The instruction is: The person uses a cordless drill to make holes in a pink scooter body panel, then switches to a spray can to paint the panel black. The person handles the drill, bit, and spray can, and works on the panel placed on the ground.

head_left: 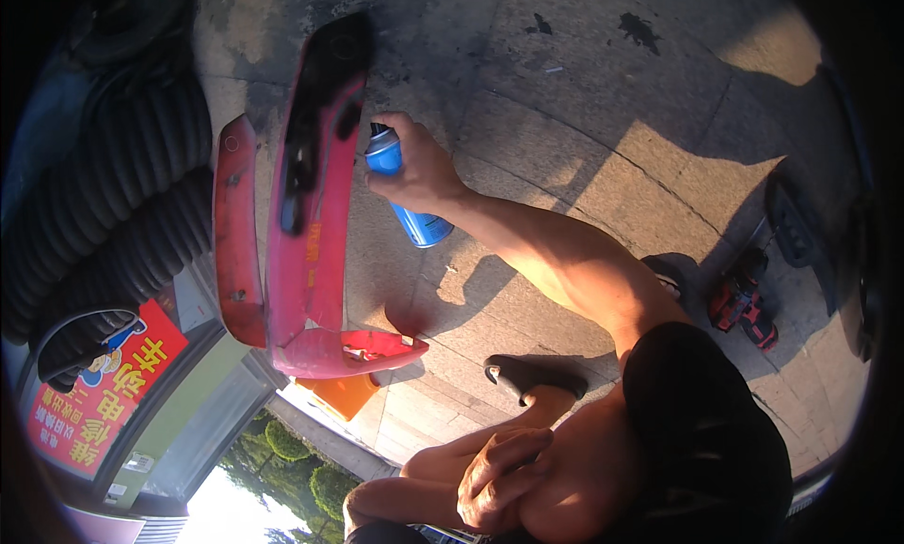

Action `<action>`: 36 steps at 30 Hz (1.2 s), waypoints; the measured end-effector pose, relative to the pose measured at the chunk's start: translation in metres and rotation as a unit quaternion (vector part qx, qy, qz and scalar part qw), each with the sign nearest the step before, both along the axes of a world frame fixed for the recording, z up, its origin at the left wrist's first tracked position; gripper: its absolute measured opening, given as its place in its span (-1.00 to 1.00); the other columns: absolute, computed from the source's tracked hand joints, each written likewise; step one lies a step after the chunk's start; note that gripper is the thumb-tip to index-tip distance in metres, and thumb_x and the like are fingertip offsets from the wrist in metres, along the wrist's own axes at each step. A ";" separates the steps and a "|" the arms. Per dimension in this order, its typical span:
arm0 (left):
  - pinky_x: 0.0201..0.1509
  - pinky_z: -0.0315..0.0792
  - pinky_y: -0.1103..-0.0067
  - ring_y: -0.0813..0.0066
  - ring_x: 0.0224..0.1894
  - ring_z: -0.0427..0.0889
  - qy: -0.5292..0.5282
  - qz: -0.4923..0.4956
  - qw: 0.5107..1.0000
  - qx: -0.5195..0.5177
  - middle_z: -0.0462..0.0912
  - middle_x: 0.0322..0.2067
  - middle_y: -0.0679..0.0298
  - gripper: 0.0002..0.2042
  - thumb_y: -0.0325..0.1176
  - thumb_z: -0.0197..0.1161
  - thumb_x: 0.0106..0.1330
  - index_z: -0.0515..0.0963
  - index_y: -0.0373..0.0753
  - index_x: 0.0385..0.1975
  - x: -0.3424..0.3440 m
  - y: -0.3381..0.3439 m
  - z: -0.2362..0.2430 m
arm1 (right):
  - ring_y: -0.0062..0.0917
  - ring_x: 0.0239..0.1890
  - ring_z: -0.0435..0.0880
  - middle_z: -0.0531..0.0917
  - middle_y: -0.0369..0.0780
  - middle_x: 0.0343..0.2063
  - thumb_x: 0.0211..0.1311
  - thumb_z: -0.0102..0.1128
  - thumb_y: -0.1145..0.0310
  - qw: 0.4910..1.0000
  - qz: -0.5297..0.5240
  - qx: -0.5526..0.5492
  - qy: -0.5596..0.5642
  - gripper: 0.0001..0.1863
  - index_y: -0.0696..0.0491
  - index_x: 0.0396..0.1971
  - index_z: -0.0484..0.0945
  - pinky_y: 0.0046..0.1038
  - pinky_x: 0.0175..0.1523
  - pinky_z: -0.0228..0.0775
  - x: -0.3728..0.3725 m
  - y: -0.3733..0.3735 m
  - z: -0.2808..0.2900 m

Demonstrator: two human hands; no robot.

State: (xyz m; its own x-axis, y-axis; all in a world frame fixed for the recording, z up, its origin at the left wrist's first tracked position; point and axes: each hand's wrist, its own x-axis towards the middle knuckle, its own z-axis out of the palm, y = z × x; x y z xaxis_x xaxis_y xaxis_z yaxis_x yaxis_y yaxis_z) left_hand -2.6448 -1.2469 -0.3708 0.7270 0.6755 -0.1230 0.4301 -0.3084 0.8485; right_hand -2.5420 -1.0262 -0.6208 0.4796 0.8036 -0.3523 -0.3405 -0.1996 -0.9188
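My right hand (414, 166) is wrapped round a blue spray can (421, 226), a finger at its black top. The nozzle end faces a long red plastic panel (330, 252) just to its left, with a small gap between them. Black paint (330, 69) covers the panel's upper end and runs in patches down it; red shows below. My left hand (504, 473) lies near my bent knee, its fingers curled together with nothing visible in them. A second, narrower red panel (237, 229) stands left of the first.
Black ribbed tyres (104, 196) are stacked at the left. An orange box (339, 395) sits behind the panel's lower end. A red-and-black cordless drill (744, 304) lies on the paving at right; a black sandal (518, 379) is on my foot. A red sign (104, 393) appears lower left.
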 end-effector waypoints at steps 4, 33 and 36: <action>-0.17 0.65 0.22 -0.11 -0.16 0.68 -0.008 0.007 1.000 -0.009 0.54 -0.11 -0.37 -0.72 -0.47 0.29 0.24 0.44 -0.47 -0.13 0.000 0.001 -0.001 | -0.06 0.03 0.59 0.49 0.07 -0.02 -0.10 0.42 0.27 0.999 -0.026 -0.018 0.016 -0.17 -0.01 0.26 0.28 -0.18 0.09 0.49 0.007 0.008 -0.013; -0.11 0.62 0.19 -0.17 -0.09 0.65 -0.010 0.009 0.999 -0.046 0.50 -0.06 -0.39 -0.69 -0.49 0.31 0.21 0.46 -0.47 -0.10 -0.004 0.005 0.000 | -0.08 0.09 0.56 0.50 0.06 0.02 -0.12 0.42 0.23 0.999 -0.016 -0.041 0.009 -0.15 -0.04 0.27 0.27 -0.20 0.14 0.46 0.020 0.014 -0.023; -0.13 0.62 0.19 -0.15 -0.11 0.66 -0.026 -0.003 0.999 -0.047 0.51 -0.08 -0.39 -0.70 -0.49 0.30 0.21 0.46 -0.47 -0.10 -0.003 0.006 -0.001 | -0.10 0.07 0.58 0.50 0.06 0.01 -0.11 0.42 0.24 0.999 0.024 -0.031 0.015 -0.16 -0.01 0.27 0.27 -0.21 0.12 0.48 0.015 0.005 -0.011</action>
